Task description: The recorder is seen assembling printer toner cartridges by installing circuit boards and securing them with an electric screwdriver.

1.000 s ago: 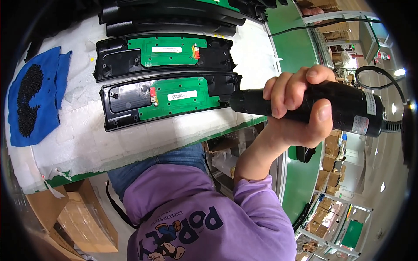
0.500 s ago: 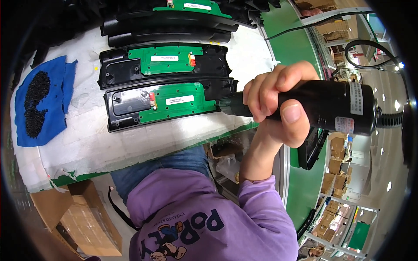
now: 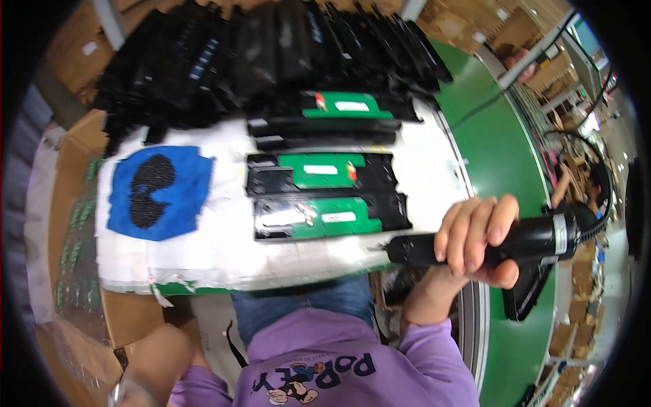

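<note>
My right hand is wrapped around a black corded electric screwdriver. Its thin bit points left over the white mat, just below the nearest black housing and apart from it. A green circuit board with a white label lies in that housing. Directly behind it is a second housing with another green board. My left hand is low at the left edge, badly smeared, its fingers unclear. On a blue cloth at the left lies a pile of small black screws.
Many black housings are stacked along the back of the bench. A third green board sits before them. A green surface runs along the right, holding a black part. Cardboard boxes stand at the left.
The view has tilted and widened. My right hand has drawn the screwdriver back from the nearest housing's right end, baring its bit. My left hand has come into view at lower left.
</note>
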Demonstrator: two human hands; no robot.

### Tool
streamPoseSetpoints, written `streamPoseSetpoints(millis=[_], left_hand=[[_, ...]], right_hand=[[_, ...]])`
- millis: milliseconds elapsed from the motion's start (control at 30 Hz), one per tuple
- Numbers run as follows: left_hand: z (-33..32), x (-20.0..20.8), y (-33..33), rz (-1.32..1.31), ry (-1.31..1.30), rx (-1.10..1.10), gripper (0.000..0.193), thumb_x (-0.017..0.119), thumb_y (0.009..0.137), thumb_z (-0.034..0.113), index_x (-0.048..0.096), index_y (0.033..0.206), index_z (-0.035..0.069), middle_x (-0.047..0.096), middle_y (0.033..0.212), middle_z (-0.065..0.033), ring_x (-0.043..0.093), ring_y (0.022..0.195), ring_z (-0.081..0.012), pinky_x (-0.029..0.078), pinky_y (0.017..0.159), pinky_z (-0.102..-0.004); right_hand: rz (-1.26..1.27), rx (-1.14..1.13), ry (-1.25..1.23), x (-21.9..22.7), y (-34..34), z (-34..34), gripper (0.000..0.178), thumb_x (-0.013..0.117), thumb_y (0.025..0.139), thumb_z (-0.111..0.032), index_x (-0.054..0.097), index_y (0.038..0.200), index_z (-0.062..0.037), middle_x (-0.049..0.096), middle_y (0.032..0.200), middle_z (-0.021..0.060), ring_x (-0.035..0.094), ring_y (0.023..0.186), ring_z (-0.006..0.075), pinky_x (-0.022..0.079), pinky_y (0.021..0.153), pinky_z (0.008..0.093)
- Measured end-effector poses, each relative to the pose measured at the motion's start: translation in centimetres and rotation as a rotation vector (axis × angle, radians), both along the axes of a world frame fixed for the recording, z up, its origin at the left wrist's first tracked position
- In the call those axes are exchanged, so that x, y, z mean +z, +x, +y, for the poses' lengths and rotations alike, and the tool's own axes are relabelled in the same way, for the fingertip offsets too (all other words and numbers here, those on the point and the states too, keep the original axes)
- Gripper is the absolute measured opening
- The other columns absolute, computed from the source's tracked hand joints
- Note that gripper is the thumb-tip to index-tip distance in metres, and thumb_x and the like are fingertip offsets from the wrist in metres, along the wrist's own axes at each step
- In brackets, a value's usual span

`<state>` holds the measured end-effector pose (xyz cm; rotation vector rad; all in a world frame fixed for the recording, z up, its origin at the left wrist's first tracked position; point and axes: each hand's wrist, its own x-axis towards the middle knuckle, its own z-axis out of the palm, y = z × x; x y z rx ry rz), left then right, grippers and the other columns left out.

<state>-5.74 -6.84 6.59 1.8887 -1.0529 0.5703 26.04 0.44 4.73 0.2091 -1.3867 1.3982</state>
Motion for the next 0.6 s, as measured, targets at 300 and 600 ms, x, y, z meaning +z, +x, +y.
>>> streamPoseSetpoints(millis=[300, 600], left_hand=[[-2.1, -0.3, 3.2, -0.148, -0.370, 1.100, 0.023, 0.048, 0.086, 0.011, 0.062, 0.089, -0.007, 0.063, 0.089, -0.0193, 0.062, 0.086, -0.0273, 0.048, 0.074, -0.0378], [-4.0, 1.5, 6.4, -0.293, -0.109, 1.248, 0.032, 0.046, 0.087, 0.013, 0.060, 0.110, -0.003, 0.065, 0.095, -0.0123, 0.061, 0.083, -0.0246, 0.046, 0.059, -0.0362]], right_hand=[[-0.030, -0.135, 0.000, -0.5, 0.2, -1.7, 0.035, 0.071, 0.077, -0.023, 0.046, 0.093, -0.0048, 0.056, 0.057, 0.0012, 0.056, 0.040, 0.0135, 0.051, 0.045, 0.0297], [-0.006, -0.250, 0.011, -1.0, -1.5, -1.6, 0.038, 0.073, 0.076, -0.025, 0.045, 0.092, -0.0059, 0.056, 0.057, -0.0003, 0.054, 0.039, 0.0104, 0.050, 0.042, 0.0264]])
